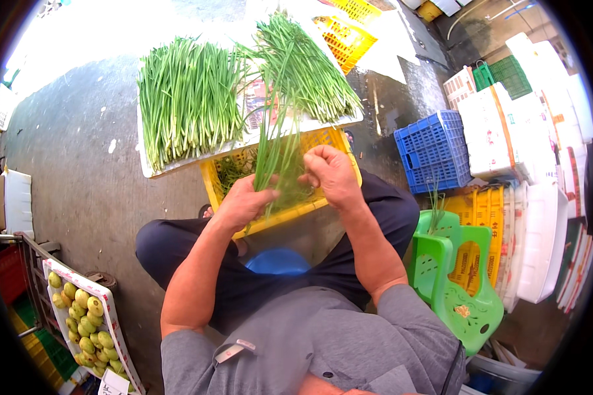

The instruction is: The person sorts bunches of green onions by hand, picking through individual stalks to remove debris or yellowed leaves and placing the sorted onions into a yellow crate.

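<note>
The person sits low over a yellow crate and works a bunch of green chives held between both hands. The left hand is closed around the lower end of the bunch, fingers wrapped over the stalks at the crate's front rim. The right hand is curled into a loose fist just beside it, fingertips pinching some stalks at the same level; how many stalks cannot be made out.

The bunch stands nearly upright in the view, its long axis running from the hands away from the person, leaning slightly to the right. Its tips fan out over a white board that lies across the far part of the crate. The lower ends sit inside the crate opening, above loose green trimmings.

2 piles of chives rest on the board: a wide left pile with stalks running toward and away from the person, and a right pile angled with its nearer ends toward the right.

A blue crate stands to the right, a green plastic stool nearer the person, and a tray of pale green fruit at the lower left.
</note>
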The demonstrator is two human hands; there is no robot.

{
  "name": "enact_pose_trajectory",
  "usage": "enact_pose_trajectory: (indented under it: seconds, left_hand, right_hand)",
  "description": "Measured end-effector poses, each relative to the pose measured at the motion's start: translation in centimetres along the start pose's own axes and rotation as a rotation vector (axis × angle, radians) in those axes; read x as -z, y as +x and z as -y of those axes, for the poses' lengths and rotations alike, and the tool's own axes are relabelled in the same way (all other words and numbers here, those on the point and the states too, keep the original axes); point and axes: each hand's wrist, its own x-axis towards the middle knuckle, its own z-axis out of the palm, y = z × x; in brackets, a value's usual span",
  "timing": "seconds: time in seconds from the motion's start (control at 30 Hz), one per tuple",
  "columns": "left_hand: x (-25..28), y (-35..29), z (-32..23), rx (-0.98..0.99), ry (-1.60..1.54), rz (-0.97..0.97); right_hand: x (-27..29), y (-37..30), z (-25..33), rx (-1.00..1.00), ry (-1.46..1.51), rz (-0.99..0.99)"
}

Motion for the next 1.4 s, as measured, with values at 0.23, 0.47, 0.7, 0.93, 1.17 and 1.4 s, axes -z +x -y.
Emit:
enact_pose_trajectory:
  seconds: [0.23, 0.47, 0.7, 0.93, 1.17, 1.4]
  left_hand:
    - [0.2, 0.1, 0.1, 0.037, -0.01, -0.03]
    - [0.3, 0.5, 0.4, 0.037, -0.006, -0.034]
    - [0.3, 0.6, 0.9, 0.042, -0.047, -0.08]
    - [0.7, 0.9, 1.4, 0.075, 0.008, -0.02]
    - [0.6, 0.3, 2.0, -0.023, -0.043, -0.103]
    - [-0.1, -2.7, 0.3, 0.01, 0.225, -0.166]
  right_hand:
    - [1.5, -2.1, 5.3, 0.178, -0.056, -0.048]
    - [3.8, -0.7, -4.9, 0.223, -0.606, -0.006]
    - [1.5, -0.7, -5.5, 0.137, -0.569, -0.011]
    - [-2.1, 1.9, -5.3, -0.225, 0.073, 0.043]
    - [-2.7, 2.1, -7.7, -0.222, 0.218, 0.106]
    - [-2.8, 1.9, -4.6, -0.215, 0.362, 0.098]
